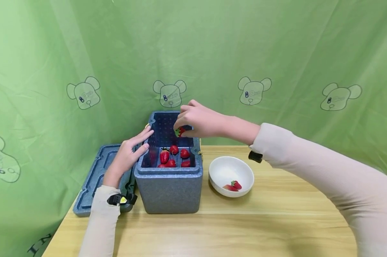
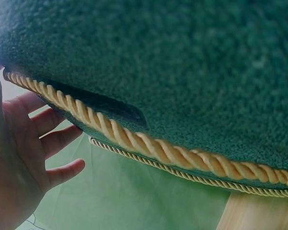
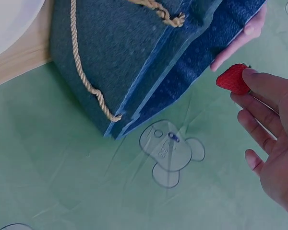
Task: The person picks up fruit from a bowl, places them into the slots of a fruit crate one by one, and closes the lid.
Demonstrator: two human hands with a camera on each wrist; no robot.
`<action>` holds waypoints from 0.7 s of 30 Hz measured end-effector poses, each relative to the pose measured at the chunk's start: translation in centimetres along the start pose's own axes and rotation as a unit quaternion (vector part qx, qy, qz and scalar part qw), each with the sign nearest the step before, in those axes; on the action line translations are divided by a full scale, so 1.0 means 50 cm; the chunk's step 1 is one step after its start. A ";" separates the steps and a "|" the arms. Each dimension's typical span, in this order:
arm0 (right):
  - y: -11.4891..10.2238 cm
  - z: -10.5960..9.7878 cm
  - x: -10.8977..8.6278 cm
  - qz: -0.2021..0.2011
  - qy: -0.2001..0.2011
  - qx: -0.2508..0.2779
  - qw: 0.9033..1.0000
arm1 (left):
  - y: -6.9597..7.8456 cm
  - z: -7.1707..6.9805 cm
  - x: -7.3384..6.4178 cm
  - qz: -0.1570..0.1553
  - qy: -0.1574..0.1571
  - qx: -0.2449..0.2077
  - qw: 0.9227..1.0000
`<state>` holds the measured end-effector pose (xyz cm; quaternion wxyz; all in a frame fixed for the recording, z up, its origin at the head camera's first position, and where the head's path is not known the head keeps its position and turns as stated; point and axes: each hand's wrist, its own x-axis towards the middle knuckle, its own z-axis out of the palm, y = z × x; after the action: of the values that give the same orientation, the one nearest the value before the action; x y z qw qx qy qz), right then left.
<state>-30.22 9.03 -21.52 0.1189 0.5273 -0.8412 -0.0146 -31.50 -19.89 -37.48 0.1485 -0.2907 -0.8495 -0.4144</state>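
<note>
Over the opening of a blue-grey foam box (image 1: 169, 192), my right hand (image 1: 201, 119) pinches a strawberry (image 1: 179, 131) by its leafy end. The right wrist view shows that strawberry (image 3: 234, 79) between thumb and fingertips, beside the box's upper edge. My left hand (image 1: 127, 153) rests on the box's left rim with its fingers extended. In the left wrist view the left hand (image 2: 26, 148) has spread fingers near a twisted rope handle (image 2: 134, 141). Several strawberries (image 1: 164, 156) lie on the box floor. To the right stands a white bowl (image 1: 219, 171) holding strawberries (image 1: 236, 185).
The box's lid (image 1: 87, 194) lies on the table at the left, partly behind the left forearm. A wooden table (image 1: 264, 228) carries everything. Behind it hangs a green curtain (image 1: 212, 46) with bear-head drawings.
</note>
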 end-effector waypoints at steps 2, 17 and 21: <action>-0.007 0.001 0.008 -0.005 -0.008 -0.002 1.000 | 0.001 -0.001 0.000 -0.004 -0.003 0.000 1.000; -0.029 0.038 0.054 -0.027 -0.045 -0.005 0.999 | 0.007 0.000 -0.003 -0.013 -0.010 0.000 1.000; -0.032 0.052 0.059 -0.023 -0.057 -0.006 0.998 | 0.007 -0.001 -0.004 -0.008 -0.008 0.000 1.000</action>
<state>-30.60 5.44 -23.72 0.0738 0.5438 -0.8343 -0.0527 -31.12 -19.83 -37.33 0.1387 -0.2875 -0.8530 -0.4128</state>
